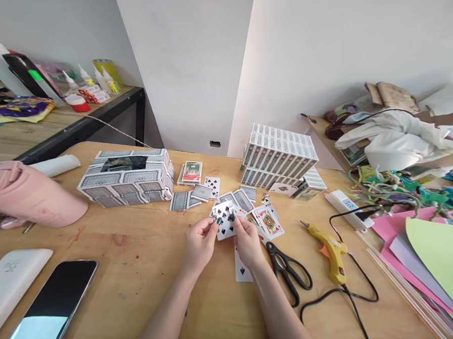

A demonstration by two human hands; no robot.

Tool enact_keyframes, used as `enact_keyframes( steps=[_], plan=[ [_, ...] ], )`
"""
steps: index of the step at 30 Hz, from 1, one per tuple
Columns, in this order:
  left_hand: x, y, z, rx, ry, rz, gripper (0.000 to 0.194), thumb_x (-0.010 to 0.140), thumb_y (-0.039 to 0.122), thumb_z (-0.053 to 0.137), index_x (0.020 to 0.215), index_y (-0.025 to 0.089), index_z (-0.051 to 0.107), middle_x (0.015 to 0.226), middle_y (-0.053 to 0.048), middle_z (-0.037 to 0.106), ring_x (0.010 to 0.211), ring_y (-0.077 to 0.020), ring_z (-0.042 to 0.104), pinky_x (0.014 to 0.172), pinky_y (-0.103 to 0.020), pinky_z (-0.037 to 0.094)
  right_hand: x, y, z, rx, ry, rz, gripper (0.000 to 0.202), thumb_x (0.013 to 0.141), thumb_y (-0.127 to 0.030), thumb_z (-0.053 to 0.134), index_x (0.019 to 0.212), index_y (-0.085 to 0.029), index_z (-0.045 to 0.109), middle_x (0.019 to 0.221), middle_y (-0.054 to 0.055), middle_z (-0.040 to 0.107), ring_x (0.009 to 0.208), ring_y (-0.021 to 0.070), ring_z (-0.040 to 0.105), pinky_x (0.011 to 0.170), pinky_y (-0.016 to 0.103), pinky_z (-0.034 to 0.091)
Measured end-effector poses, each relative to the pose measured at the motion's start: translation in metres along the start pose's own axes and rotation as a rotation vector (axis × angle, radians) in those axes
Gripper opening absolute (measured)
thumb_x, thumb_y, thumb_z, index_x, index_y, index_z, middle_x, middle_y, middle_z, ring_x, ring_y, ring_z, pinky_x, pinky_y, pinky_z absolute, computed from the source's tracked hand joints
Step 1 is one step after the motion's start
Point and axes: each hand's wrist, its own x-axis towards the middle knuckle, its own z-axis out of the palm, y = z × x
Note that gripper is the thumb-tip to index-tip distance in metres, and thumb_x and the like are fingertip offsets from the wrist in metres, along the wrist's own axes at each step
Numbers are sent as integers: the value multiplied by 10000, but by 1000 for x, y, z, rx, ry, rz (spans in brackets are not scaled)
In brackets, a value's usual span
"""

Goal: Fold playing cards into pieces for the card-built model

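Between them, my left hand and my right hand grip a playing card, a seven of spades facing me. Thumbs with dark nails press its two sides. Whether more cards lie behind it I cannot tell. Loose playing cards are scattered just beyond, some face down. A face card lies to the right of my right hand, and another spade card is partly hidden under my right wrist. Black-handled scissors rest beside my right forearm, their blades partly covered.
A box covered in cards stands at left, near card packs. Stacked card boxes stand at the back. A yellow glue gun with its cable and a power strip lie right. A phone and pink bottle sit left.
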Motion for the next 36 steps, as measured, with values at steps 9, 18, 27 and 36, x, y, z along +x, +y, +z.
enact_keyframes(
  steps=[9,18,27,36],
  plan=[
    [1,4,-5,113,146,157,147,765,291,563,740,176,651,758,-39,640,728,-162,567,688,-259,452,-2,1,2,-263,16,-102,403,859,-483,398,614,-179,502,547,-10,475,548,135,435,521,240,358],
    [7,6,1,-494,-82,-364,356,631,344,735,908,125,691,841,-99,720,823,-244,667,677,-305,519,-9,3,18,-262,-91,-170,357,863,-431,395,611,-185,454,573,-22,401,528,108,330,486,222,322],
    [8,8,0,-618,-3,-436,288,608,346,747,761,107,703,750,-99,724,744,-249,684,676,-342,546,-10,-3,17,-186,-195,-164,367,855,-448,423,604,-189,490,570,-22,394,530,118,329,493,231,335],
    [10,4,1,-486,39,-428,346,629,359,728,866,109,708,807,-104,726,741,-237,681,621,-304,539,-4,0,15,-111,-156,-79,386,834,-466,458,632,-170,600,569,-3,469,580,135,414,531,238,398]
  ],
)
